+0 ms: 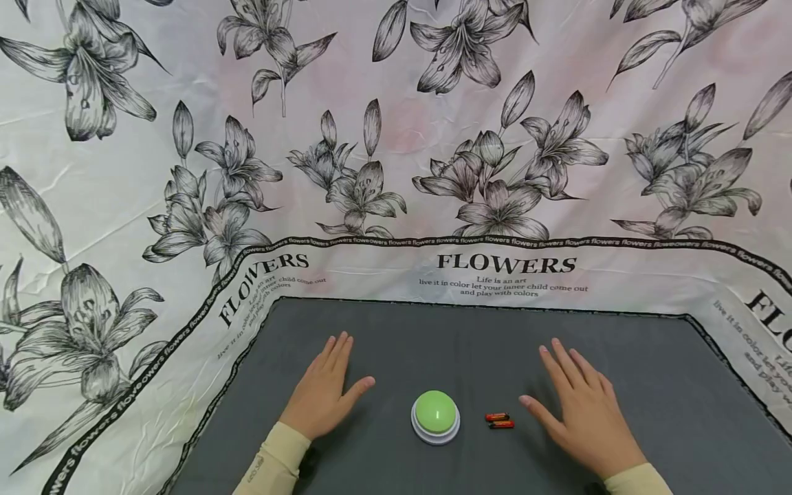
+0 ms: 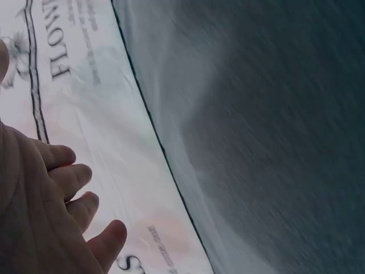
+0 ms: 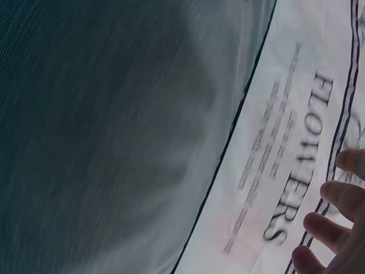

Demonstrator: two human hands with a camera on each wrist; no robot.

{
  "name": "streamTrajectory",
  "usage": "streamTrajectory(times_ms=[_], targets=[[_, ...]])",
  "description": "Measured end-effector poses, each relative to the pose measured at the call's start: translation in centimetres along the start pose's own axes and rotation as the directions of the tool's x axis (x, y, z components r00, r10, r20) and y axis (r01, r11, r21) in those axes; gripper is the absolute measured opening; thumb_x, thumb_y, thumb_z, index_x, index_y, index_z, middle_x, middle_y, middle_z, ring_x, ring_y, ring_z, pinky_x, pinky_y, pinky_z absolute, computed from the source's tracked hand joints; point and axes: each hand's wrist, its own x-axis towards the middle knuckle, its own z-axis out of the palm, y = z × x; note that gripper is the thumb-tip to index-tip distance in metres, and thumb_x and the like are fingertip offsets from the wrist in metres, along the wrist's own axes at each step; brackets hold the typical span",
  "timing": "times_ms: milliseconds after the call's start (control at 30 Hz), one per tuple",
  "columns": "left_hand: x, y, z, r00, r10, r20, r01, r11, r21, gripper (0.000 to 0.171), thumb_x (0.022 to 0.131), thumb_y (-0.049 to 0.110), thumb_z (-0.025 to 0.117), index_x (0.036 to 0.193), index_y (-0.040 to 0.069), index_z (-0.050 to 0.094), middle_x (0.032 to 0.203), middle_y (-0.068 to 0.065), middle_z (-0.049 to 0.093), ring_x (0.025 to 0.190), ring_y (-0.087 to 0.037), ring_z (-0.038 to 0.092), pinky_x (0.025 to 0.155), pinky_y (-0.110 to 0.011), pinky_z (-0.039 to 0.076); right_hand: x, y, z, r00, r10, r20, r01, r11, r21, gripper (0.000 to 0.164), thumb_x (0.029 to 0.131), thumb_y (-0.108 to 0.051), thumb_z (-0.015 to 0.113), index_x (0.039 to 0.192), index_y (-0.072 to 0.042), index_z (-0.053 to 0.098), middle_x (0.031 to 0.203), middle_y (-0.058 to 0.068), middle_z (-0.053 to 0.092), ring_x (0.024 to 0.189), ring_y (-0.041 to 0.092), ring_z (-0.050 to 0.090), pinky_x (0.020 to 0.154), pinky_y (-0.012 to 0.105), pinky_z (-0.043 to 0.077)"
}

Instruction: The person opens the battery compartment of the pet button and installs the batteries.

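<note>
On the left is the left hand. Its fingers are straight and close to each other, the thumb sticks out to the side, and it holds nothing. I can't tell if it touches the gray cloth. If the left sleeve drags, it could pull the cloth into bumps, and small things might slide.

Next, between the two hands, sits the round green button on its white base. It sits flat, well apart from both hands. The top is smooth and round, so fingers that grab only the dome could slip off. A push on one edge might tip it, or press the top by mistake.

Just right of it lie two small red and black batteries, side by side on the cloth. I think they could roll if a finger bumps them, because they look round. From here it is hard to tell which end is which, so they could get turned the wrong way.

On the right is the right hand. Its fingers are a bit apart, the thumb points at the batteries, and it holds nothing. The thumb is near them, so a quick sweep left could knock them away.
</note>
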Motion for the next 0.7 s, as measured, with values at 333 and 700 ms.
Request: streamTrajectory(times_ms=[333,700], targets=[[0.4,3.7,0.4,0.992,0.12,0.048,-0.118,0.992,-0.033,0.092,0.107,0.071,0.048,0.173,0.012,0.024,0.182,-0.005,0.021,0.169,-0.029,0.018,0.131,-0.059,0.029,0.9,-4.7,2.1,0.994,-0.108,-0.003,0.107,0.991,0.078,0.088,0.099,-0.063,0.07,0.168,-0.017,0.041,0.174,0.014,0.039,0.154,0.043,0.041,0.114,0.068,0.035],[0.5,6.1,1.9,0.971,0.21,0.114,-0.206,0.978,-0.04,0.092,0.107,0.072,0.046,0.173,0.013,0.026,0.181,-0.005,0.023,0.168,-0.029,0.023,0.13,-0.053,0.034,1.5,-8.3,3.7,0.983,-0.185,0.012,0.182,0.976,0.122,0.088,0.097,-0.064,0.073,0.165,-0.015,0.046,0.171,0.011,0.046,0.147,0.037,0.053,0.111,0.064,0.043]])
